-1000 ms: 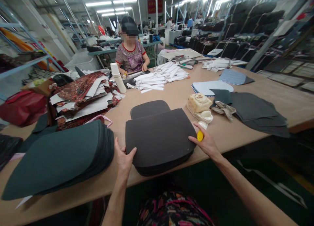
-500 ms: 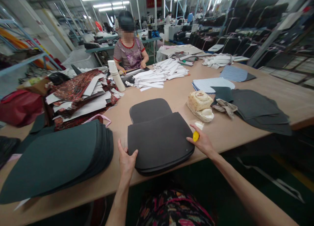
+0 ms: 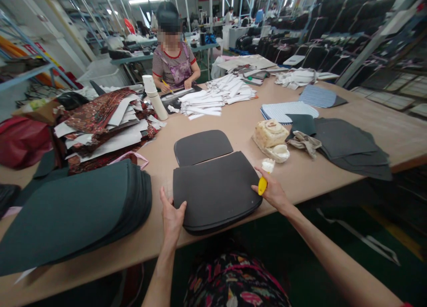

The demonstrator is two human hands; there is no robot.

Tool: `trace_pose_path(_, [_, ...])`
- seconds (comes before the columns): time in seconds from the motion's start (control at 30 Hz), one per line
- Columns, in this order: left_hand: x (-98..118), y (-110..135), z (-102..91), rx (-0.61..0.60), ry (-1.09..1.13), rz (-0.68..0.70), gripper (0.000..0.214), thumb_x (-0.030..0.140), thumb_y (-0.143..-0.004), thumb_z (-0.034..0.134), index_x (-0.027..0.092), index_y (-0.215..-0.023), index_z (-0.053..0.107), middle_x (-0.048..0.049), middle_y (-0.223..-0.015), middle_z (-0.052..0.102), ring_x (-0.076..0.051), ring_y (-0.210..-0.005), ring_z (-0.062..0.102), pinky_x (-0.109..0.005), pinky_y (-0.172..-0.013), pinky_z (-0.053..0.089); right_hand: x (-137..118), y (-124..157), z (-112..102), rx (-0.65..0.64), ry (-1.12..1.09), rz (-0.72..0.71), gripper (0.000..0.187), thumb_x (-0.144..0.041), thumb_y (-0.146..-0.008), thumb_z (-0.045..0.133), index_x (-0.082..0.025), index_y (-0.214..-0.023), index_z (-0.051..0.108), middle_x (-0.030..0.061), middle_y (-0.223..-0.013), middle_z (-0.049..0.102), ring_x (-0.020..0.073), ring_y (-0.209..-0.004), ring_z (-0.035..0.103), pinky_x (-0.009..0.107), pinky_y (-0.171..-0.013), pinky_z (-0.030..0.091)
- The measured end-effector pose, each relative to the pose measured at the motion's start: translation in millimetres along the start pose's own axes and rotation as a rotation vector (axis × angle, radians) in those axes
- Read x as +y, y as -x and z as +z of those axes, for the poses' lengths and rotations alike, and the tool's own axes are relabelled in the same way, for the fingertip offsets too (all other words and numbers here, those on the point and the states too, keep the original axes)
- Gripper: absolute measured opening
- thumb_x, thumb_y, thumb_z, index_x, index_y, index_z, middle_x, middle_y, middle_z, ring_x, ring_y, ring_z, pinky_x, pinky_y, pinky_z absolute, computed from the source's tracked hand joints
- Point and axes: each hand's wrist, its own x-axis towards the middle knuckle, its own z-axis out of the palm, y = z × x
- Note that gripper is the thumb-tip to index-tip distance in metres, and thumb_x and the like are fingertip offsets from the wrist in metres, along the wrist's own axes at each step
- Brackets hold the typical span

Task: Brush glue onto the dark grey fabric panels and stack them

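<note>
A stack of dark grey panels (image 3: 216, 189) with rounded near corners lies at the table's near edge. My left hand (image 3: 172, 216) rests against its left side, fingers spread, thumb over the top edge. On the other side, my right hand (image 3: 273, 191) is closed around a brush (image 3: 263, 185) with a yellow handle and a whitened head pointing away from me. Its thumb and fingertips are at the stack's right edge. Just beyond the stack lies another grey panel (image 3: 203, 147), its near edge close to the stack's far edge.
Dark green panels (image 3: 76, 205) are piled at left, below patterned fabric and white pieces (image 3: 110, 120). A glue-crusted container (image 3: 271, 136), a rag (image 3: 305, 142) and grey sheets (image 3: 350, 147) are at right. Across the table, a person (image 3: 175, 62) works beside white strips (image 3: 216, 98).
The brush in my right hand has tilted, showing more of its yellow handle and white head. A narrow gap now shows between the stack and the far panel. My left hand stays at the stack's left side.
</note>
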Motion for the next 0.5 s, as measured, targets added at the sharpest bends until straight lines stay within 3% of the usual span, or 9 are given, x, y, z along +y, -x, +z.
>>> trace_pose_path(0.17, [2.4,0.5,-0.7,0.012,-0.004,-0.003,0.096,0.022,-0.065,0.068,0.018,-0.144,0.014,-0.0162,-0.121,0.056,-0.030,-0.112,0.056,-0.043,-0.093,0.045,0.4,-0.3,-1.5,-0.016,-0.002,-0.016,0.066,-0.035,-0.074,0.059,-0.018,-0.135,0.041,0.0003,-0.073,0.058,0.0153,-0.058,0.049,0.027,-0.056,0.041])
trace_pose_path(0.33, [-0.7,-0.1,-0.2,-0.027,-0.023,0.019,0.094,0.022,-0.067,0.066,0.018,-0.144,0.012,-0.0162,-0.119,0.057,-0.030,-0.113,0.055,-0.045,-0.094,0.044,1.5,-0.6,1.0,-0.012,0.024,-0.048,0.064,-0.030,-0.074,0.057,-0.019,-0.135,0.041,0.0046,-0.087,0.064,0.0174,-0.067,0.055,0.028,-0.063,0.044])
trace_pose_path(0.5, [-2.0,0.3,0.9,-0.049,-0.091,0.063,0.091,0.026,-0.071,0.064,0.019,-0.145,0.011,-0.0178,-0.123,0.055,-0.033,-0.115,0.054,-0.048,-0.094,0.044,-1.4,-1.6,3.7,-0.004,0.124,-0.079,0.063,-0.028,-0.074,0.053,-0.013,-0.134,0.042,0.0058,-0.082,0.061,0.0192,-0.068,0.054,0.031,-0.065,0.043])
